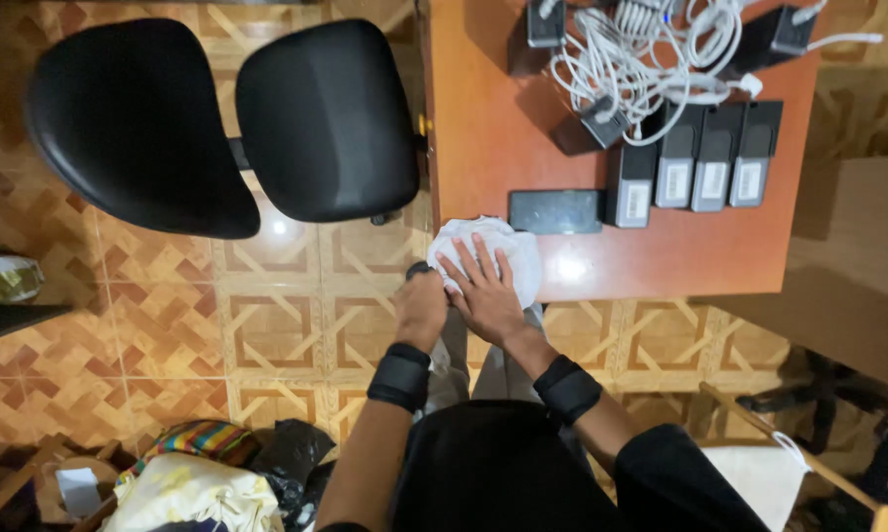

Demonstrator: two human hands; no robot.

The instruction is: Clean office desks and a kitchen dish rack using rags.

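My right hand [483,286] lies flat, fingers spread, on a crumpled white cloth [515,248] at the near left corner of a reddish-brown table [493,128]. My left hand [421,307] is curled just below that corner, beside the cloth's edge; a small dark thing shows at its top, and I cannot tell what it is. Both wrists wear black bands.
A black phone-like slab [555,211] and several dark grey battery packs [695,163] lie behind the cloth, with tangled white cables [641,54] and chargers further back. A black office chair [227,123] stands left of the table on patterned tile floor. Bags and cloth lie at bottom left [188,478].
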